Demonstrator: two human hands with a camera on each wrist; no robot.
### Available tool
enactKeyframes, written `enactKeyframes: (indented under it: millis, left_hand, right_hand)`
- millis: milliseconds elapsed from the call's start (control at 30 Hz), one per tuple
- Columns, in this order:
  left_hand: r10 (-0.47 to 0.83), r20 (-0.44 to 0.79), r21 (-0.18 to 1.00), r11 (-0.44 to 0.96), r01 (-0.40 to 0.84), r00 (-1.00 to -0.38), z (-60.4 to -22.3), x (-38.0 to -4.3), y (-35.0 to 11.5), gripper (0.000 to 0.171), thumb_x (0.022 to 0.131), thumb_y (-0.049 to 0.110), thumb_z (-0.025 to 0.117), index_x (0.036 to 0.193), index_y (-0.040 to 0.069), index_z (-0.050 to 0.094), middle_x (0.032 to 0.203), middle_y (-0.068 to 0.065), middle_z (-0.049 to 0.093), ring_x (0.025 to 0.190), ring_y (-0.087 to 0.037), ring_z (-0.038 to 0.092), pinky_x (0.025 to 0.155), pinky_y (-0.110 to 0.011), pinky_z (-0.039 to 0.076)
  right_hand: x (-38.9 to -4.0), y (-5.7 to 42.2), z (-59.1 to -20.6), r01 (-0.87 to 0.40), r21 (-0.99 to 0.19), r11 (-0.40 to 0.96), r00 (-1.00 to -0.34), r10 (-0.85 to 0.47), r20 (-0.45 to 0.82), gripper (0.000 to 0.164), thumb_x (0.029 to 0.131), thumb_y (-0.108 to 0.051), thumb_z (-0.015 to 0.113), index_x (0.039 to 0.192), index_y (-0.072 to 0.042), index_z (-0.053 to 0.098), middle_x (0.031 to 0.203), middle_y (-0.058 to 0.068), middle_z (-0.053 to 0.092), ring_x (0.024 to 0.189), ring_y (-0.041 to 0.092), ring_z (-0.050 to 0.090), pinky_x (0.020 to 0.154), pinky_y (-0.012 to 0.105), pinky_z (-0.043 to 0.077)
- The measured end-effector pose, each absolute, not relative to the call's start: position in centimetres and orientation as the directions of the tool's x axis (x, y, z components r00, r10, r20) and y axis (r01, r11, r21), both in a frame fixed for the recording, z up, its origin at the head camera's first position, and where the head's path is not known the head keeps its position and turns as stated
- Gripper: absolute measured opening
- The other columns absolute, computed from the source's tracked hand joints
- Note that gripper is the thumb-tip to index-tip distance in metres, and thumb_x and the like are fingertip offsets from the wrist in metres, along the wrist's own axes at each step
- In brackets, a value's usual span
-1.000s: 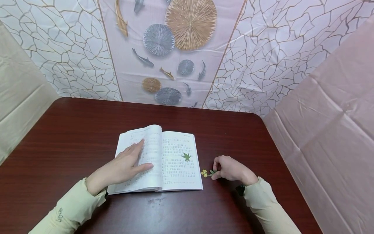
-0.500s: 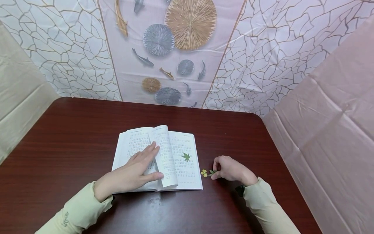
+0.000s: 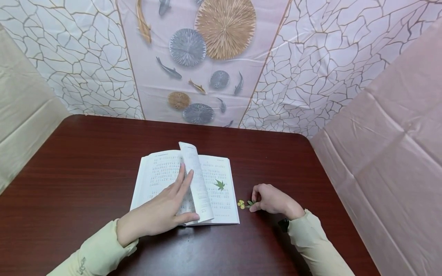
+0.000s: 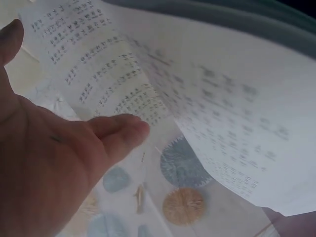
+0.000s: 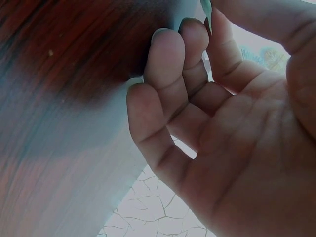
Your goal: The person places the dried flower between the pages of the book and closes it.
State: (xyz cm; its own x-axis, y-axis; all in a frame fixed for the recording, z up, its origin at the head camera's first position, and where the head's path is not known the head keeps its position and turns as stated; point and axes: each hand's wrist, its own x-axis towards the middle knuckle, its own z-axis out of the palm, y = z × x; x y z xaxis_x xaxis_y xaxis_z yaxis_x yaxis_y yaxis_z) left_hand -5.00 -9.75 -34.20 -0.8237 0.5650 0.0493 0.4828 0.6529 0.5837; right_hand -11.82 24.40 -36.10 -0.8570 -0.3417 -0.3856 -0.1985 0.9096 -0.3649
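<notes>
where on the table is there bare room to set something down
Bare table: left of the book, between book and backdrop, and right of the right hand. Crowded: the book's right edge, by the pinched sprig, and its pages, under leaf and left hand.

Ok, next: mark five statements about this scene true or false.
1. The green pointed-lobed leaf lies on the white printed book. True.
2. The book is closed. False: it is open.
3. The right hand pinches the small yellow-and-green plant sprig. True.
4. The sprig lies on the left page. False: it is beyond the book's right edge.
5. The left hand is at the raised white paper page. True.
</notes>
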Motion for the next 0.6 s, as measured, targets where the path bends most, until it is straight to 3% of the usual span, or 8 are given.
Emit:
enactKeyframes:
  millis: [67,167,267,367,600]
  left_hand:
    - [0.577,0.046,0.589,0.643,0.489,-0.816,-34.1,-4.7,-9.6,0.108,0.089,0.06,0.059,0.155,0.012,-0.011,0.159,-0.013,-0.019,0.145,-0.032,0.018,0.113,-0.047,0.025]
    - [0.612,0.038,0.581,0.63,0.515,-0.79,-34.1,-4.4,-9.5,0.107,0.09,0.06,0.058,0.155,0.01,-0.01,0.162,-0.011,-0.004,0.145,-0.026,0.02,0.114,-0.046,0.023]
    - [0.652,-0.003,0.559,0.63,0.539,-0.758,-34.0,-4.1,-9.5,0.097,0.091,0.06,0.056,0.156,0.006,0.008,0.16,-0.009,0.019,0.144,-0.023,0.026,0.115,-0.046,0.021]
    - [0.677,-0.063,0.537,0.642,0.547,-0.733,-34.0,-3.9,-9.5,0.086,0.092,0.061,0.053,0.153,0.006,0.027,0.156,-0.005,0.032,0.143,-0.024,0.028,0.116,-0.047,0.018]
    - [0.689,-0.108,0.538,0.647,0.54,-0.717,-34.1,-3.9,-9.5,0.082,0.092,0.06,0.054,0.15,0.006,0.034,0.149,-0.006,0.043,0.142,-0.026,0.031,0.116,-0.05,0.015]
  right_hand:
    - [-11.8,24.4,-36.1,-0.2,-0.366,0.909,-0.856,-0.344,-0.385,0.026,0.077,-0.018,0.083,0.076,-0.015,0.058,0.068,0.0,0.053,0.056,0.013,0.046,0.054,0.028,0.039]
    - [-11.8,24.4,-36.1,-0.204,-0.37,0.906,-0.855,-0.349,-0.383,0.026,0.077,-0.018,0.083,0.076,-0.015,0.058,0.067,0.0,0.053,0.056,0.013,0.046,0.054,0.028,0.039]
    - [-11.8,24.4,-36.0,-0.204,-0.372,0.906,-0.854,-0.35,-0.385,0.026,0.077,-0.018,0.083,0.075,-0.015,0.058,0.067,0.0,0.053,0.055,0.013,0.045,0.053,0.027,0.039]
    - [-11.9,24.5,-36.0,-0.202,-0.377,0.904,-0.852,-0.352,-0.387,0.025,0.077,-0.018,0.084,0.075,-0.015,0.058,0.066,0.0,0.054,0.055,0.012,0.045,0.053,0.027,0.039]
    - [-12.1,24.5,-35.8,-0.224,-0.412,0.883,-0.853,-0.382,-0.356,0.024,0.08,-0.021,0.081,0.075,-0.016,0.059,0.065,-0.002,0.055,0.056,0.012,0.046,0.055,0.028,0.041]
